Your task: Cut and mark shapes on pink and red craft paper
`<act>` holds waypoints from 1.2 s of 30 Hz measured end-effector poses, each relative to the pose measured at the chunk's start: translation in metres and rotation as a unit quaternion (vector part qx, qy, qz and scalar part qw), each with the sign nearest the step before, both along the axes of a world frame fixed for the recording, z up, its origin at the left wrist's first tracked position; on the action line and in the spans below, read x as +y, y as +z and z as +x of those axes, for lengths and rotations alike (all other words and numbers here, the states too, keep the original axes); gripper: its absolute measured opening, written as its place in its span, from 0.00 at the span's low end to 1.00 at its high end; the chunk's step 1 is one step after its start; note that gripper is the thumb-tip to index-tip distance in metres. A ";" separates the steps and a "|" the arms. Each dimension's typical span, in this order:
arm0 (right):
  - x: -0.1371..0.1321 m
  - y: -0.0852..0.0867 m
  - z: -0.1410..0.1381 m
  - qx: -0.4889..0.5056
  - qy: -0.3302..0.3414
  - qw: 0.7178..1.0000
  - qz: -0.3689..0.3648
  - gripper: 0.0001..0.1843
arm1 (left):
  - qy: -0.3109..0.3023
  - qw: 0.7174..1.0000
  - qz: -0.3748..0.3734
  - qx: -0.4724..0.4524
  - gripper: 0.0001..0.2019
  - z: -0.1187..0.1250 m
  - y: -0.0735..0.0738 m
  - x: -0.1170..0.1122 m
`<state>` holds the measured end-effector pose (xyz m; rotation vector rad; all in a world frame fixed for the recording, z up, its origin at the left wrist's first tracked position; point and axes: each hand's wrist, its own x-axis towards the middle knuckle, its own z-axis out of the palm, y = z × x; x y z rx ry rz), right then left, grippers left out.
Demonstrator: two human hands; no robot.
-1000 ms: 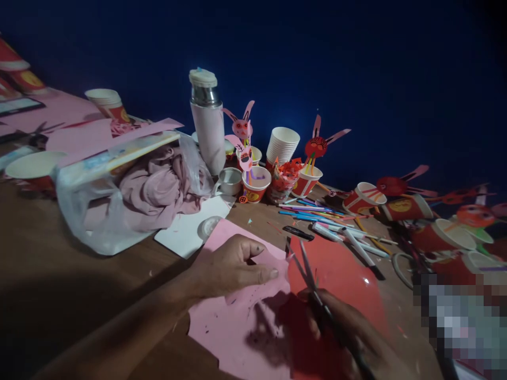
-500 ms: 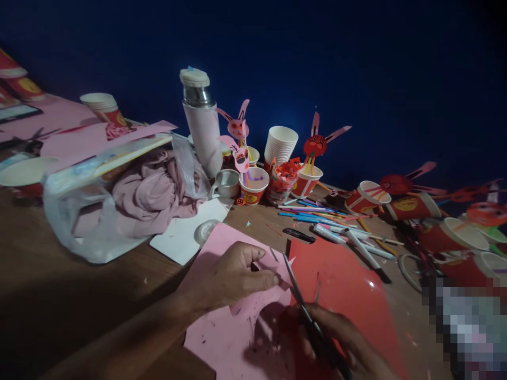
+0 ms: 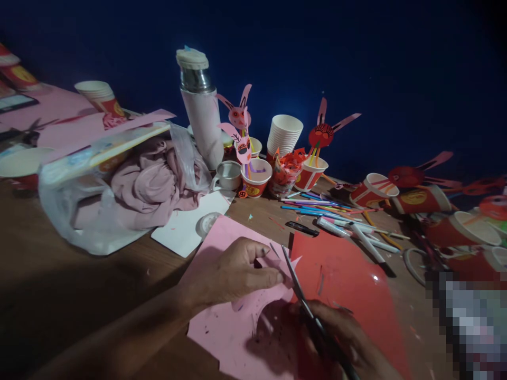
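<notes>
Head view, sole entry. Your left hand [image 3: 237, 272], centre of the frame: thumb and fingers pinched on pink paper [image 3: 285, 291]. Your right hand [image 3: 336, 332], lower right of centre: closed around the scissors [image 3: 304, 302], blades parted and pointing up and left, beside your left thumb. Item, pink sheet [image 3: 216, 324], lower centre, dark-flecked, flat beneath your left hand; whether it joins the pinched paper, you cannot tell. Item, red sheet [image 3: 348, 279], lower right, beneath your right hand. Item, markers [image 3: 366, 244], right of centre, above the red sheet. Item, white flask [image 3: 201, 124], upper centre-left, upright. Item, stacked paper cups [image 3: 285, 134], upper centre. Item, plastic bag [image 3: 75, 214] with pinkish cloth [image 3: 152, 182], left.
</notes>
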<state>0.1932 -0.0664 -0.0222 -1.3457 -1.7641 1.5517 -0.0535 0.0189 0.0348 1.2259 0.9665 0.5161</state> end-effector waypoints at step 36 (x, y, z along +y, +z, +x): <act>0.018 0.018 -0.028 0.075 0.005 0.995 -0.067 0.19 | -0.026 0.998 -0.017 0.046 0.11 -0.004 -0.004 0.001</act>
